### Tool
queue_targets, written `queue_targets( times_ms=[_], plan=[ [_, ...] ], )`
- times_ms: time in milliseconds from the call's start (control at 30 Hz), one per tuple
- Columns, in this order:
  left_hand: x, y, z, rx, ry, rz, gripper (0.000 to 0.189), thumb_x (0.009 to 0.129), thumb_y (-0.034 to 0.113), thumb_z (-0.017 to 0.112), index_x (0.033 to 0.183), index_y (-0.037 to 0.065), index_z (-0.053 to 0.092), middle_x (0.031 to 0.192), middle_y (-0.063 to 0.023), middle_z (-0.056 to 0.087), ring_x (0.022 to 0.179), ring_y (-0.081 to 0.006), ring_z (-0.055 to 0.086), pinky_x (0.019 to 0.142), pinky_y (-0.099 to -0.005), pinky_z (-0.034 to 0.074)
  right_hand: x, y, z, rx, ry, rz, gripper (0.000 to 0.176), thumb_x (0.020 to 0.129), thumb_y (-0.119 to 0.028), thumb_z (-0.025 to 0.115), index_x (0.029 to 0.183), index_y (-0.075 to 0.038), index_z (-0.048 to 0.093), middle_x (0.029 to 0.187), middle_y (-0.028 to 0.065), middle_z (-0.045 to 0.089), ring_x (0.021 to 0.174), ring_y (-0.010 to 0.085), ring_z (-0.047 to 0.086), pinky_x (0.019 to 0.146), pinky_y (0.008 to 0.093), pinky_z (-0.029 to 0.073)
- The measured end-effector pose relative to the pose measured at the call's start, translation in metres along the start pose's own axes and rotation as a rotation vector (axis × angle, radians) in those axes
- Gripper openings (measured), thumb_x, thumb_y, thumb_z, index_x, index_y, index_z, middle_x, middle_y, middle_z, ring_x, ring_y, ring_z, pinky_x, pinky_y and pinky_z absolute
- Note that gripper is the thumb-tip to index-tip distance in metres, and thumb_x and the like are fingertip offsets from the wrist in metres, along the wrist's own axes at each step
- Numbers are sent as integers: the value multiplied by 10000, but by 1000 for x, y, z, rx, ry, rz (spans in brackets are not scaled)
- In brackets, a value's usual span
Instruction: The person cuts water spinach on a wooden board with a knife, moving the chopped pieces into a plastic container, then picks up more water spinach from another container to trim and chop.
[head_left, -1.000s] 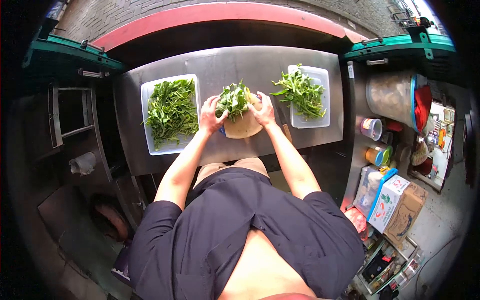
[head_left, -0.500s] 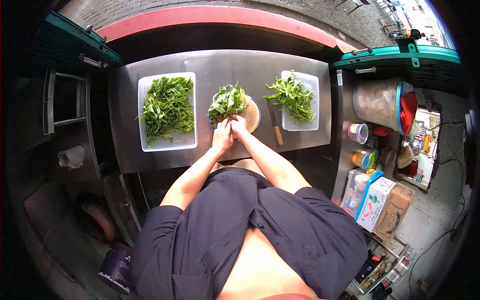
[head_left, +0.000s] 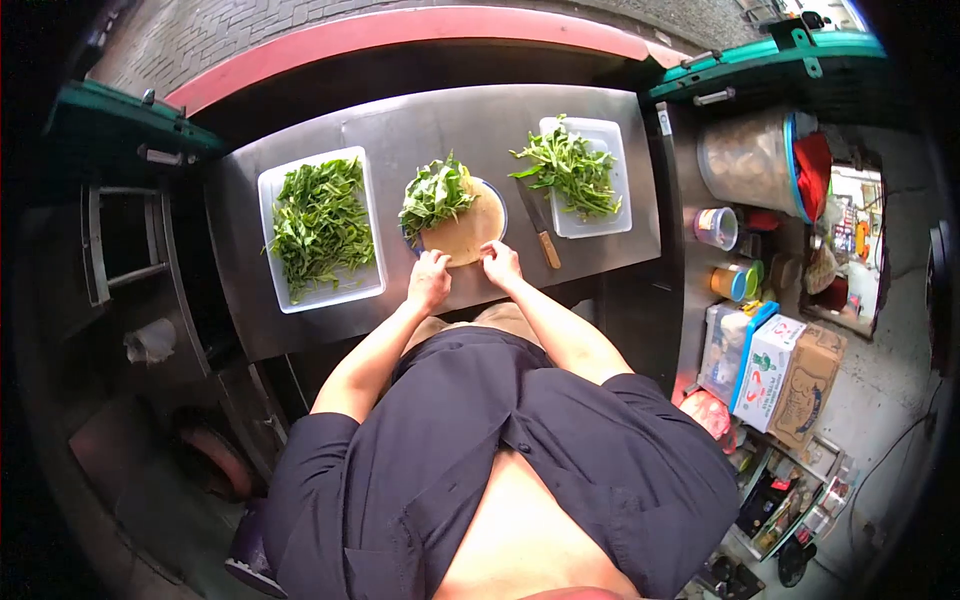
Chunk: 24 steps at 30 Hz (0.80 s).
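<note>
On the steel counter, leafy greens point(head_left: 436, 196) are heaped on the left part of a round board point(head_left: 472, 232) with a blue rim. My left hand point(head_left: 430, 278) is at the board's near left edge, its fingers pinched; what they hold, if anything, is too small to tell. At the near right edge is my right hand point(head_left: 501, 262), its fingers also together, contents not clear. The hands are apart. A knife with a wooden handle point(head_left: 549, 249) lies right of the board. Greens fill a white tray point(head_left: 376, 262) at left; more greens point(head_left: 578, 172) lie in a smaller tray point(head_left: 614, 222) at right.
A side shelf at right holds a large clear tub point(head_left: 745, 163), small jars point(head_left: 716, 228), a blue-lidded box point(head_left: 727, 345) and a cardboard carton point(head_left: 806, 385). A red ledge point(head_left: 420, 30) runs beyond the counter. A metal frame point(head_left: 130, 240) is at left.
My hands have moved apart and away from the heap of greens, to the near edge of the board. More of the board shows. The view has shifted and tilted slightly.
</note>
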<state>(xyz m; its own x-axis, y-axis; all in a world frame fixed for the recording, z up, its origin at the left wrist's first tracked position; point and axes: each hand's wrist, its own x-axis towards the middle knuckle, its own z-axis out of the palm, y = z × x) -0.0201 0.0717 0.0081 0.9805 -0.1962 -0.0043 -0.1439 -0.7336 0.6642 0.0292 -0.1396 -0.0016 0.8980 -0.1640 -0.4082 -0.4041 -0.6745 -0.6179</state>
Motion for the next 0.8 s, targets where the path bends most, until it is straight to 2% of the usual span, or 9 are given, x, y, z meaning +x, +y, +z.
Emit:
queue_targets(
  times_ms=[67, 100, 400, 433, 533, 567, 600, 667, 800],
  plan=[
    [0, 5, 18, -137, -48, 50, 350, 793, 33, 646, 1143, 29, 657, 1123, -155, 627, 1043, -353, 605, 918, -452, 518, -11, 9, -16, -43, -253, -162, 186, 916, -121, 593, 1003, -83, 752, 925, 124, 762, 886, 251, 746, 831, 382, 584],
    [3, 12, 21, -156, -124, 34, 310, 827, 44, 628, 1134, 53, 662, 1090, -168, 638, 1004, -359, 632, 915, -430, 527, -16, 16, -19, -31, -255, -172, 198, 919, -101, 571, 1002, -87, 751, 908, 127, 760, 865, 259, 747, 818, 385, 587],
    [59, 76, 82, -336, -372, -4, 246, 887, 96, 613, 1123, 58, 666, 1007, -147, 703, 983, -349, 675, 889, -434, 538, -16, 82, -73, 296, 6, -2, 194, 935, -41, 555, 1006, -56, 735, 872, 89, 774, 813, 170, 747, 768, 321, 587],
    [65, 84, 86, -310, -346, 19, 247, 905, 59, 619, 1141, 42, 691, 986, -146, 737, 904, -289, 709, 848, -386, 556, -12, 88, -83, 306, 21, -3, 202, 929, -35, 548, 1001, -57, 736, 877, 92, 775, 815, 176, 747, 767, 325, 586],
    [83, 104, 96, -370, -397, -94, 243, 896, 91, 627, 1129, 54, 684, 1014, -133, 730, 946, -319, 697, 872, -414, 551, 7, 108, -119, 241, 54, -29, 213, 890, -9, 528, 956, -56, 725, 866, 117, 757, 805, 240, 742, 750, 360, 582],
    [89, 110, 101, -356, -406, -89, 243, 896, 91, 627, 1129, 54, 684, 1014, -133, 730, 946, -319, 697, 872, -414, 551, 18, 116, -131, 172, 88, -144, 206, 872, -4, 525, 935, -55, 715, 860, 133, 743, 807, 271, 734, 747, 375, 578],
    [96, 116, 106, -363, -395, -120, 253, 901, 91, 627, 1143, 53, 688, 1024, -127, 736, 920, -298, 703, 861, -400, 558, 30, 124, -140, 101, 121, -257, 200, 853, 1, 522, 913, -53, 705, 854, 149, 729, 809, 302, 725, 744, 390, 573],
    [104, 126, 117, -377, -374, -189, 271, 911, 93, 629, 1171, 52, 695, 1042, -115, 748, 866, -255, 714, 838, -373, 570, 55, 127, -166, 179, 195, -258, 136, 840, -6, 558, 882, -50, 679, 837, 156, 696, 786, 337, 695, 723, 422, 558],
    [126, 144, 133, -359, -408, -224, 288, 907, 98, 629, 1184, 46, 691, 1053, -128, 753, 903, -255, 731, 861, -365, 574, 114, 144, -208, -2, 322, -257, 242, 832, -36, 662, 1070, -77, 676, 1074, 142, 683, 1038, 346, 656, 913, 430, 541]
  ],
)
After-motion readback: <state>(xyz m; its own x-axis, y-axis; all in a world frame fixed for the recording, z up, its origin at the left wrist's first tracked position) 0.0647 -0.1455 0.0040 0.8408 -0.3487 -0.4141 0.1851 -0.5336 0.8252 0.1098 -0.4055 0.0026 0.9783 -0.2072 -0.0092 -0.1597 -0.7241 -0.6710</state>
